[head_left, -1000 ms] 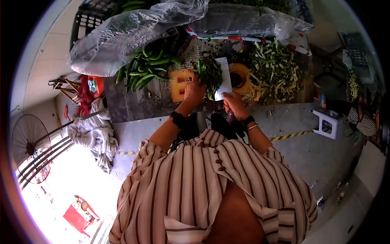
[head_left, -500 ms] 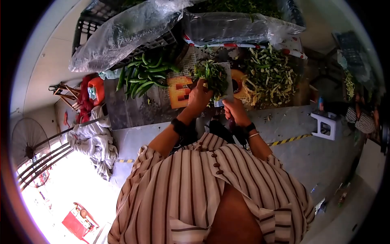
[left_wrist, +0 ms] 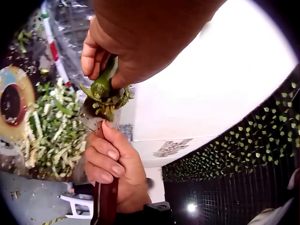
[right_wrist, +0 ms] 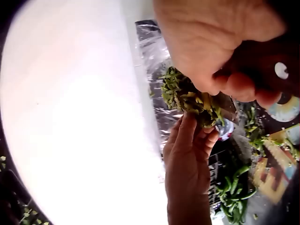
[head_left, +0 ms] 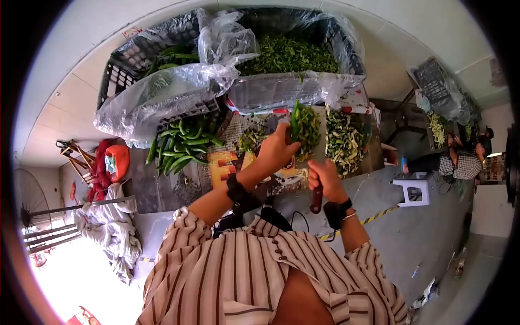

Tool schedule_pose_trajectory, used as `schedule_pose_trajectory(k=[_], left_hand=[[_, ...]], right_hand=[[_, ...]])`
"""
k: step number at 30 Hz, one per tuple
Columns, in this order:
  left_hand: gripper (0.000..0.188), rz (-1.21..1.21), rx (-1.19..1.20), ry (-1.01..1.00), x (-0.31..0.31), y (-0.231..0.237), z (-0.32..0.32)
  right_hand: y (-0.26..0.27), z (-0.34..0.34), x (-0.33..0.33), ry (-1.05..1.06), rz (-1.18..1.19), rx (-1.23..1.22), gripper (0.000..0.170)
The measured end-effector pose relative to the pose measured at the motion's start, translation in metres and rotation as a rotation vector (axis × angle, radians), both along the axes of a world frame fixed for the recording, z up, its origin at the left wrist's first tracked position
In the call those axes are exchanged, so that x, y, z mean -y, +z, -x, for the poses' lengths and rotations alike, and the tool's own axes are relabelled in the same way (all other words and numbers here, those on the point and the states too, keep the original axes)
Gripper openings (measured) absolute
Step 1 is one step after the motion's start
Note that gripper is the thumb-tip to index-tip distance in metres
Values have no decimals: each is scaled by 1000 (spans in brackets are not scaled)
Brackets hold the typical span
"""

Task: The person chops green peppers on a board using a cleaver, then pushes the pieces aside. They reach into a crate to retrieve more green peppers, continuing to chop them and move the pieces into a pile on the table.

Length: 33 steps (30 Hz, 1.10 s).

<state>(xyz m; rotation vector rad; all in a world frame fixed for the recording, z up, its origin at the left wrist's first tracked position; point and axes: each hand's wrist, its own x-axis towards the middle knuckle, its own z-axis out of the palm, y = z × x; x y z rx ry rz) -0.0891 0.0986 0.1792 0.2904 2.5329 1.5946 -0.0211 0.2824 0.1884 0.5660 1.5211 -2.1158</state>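
My right hand (head_left: 327, 181) grips the reddish-brown handle (left_wrist: 107, 197) of a cleaver whose metal blade (left_wrist: 89, 115) points away from me. Shredded greens (head_left: 309, 132) are heaped on the blade. Over them, my left hand (head_left: 277, 147) holds a green pepper (left_wrist: 104, 85) between thumb and fingers. In the right wrist view the left thumb lies against the shreds. Both hands are raised above the table, between two piles: whole green peppers (head_left: 181, 143) to the left and pale-and-green chopped pieces (head_left: 344, 143) to the right.
At the back, a plastic-lined crate (head_left: 352, 67) contains chopped greens. Beside it another crate (head_left: 116, 81) holds whole peppers under plastic sheeting (head_left: 168, 92). Loose scraps (head_left: 252, 141) lie on the table. A white stool (head_left: 413, 192) and a seated person (head_left: 460, 162) are at the right.
Both hands have risen from the tabletop and moved forward toward the crates, carrying the cleaver and heaped greens. The head view has tilted up, so the crates show more fully.
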Motion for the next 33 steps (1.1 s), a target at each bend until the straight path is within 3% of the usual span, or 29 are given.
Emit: schedule_pose_trajectory(k=[3,5,7,9,11,15,17,21,25,27,29,31,33], left_hand=[[49,-89,-78,-5,-8,52,40],[53,-211,-286,28,-11,74,96],[58,-135,-364,136,-5,91,164],[58,10,-485,255,14,115,186],[58,-30,-484,284,32,122,177],[53,-123,-404,266,62,114,118],[49,-289,-319,221,73,102,86],[43,-214,-195,188,94,74,10],[39,-160,16,153,123,-9,-40],[40,-129,115,158,138,-45,-50],[40,-48,68,112,151,-71,-57],[36,225,29,113,156,-73,-50],[33,276,30,103,156,-79,-36]], right_hand=[[65,36,-1,-15,-42,-85,23],[94,79,-8,191,-325,-518,18],[113,136,-12,207,-289,-532,16],[111,167,-3,-196,-416,-527,11],[99,180,-34,-204,-348,-578,12],[94,146,-58,-293,-242,-458,12],[82,124,-64,-303,-232,-443,12],[61,72,-57,-295,-213,-382,14],[27,23,-49,-303,-234,-238,16],[3,3,-46,-297,-262,-132,14],[-16,-15,-42,-285,-265,-93,14],[-31,-35,-33,-270,-259,-46,14],[-40,-44,-25,-233,-264,-4,15]])
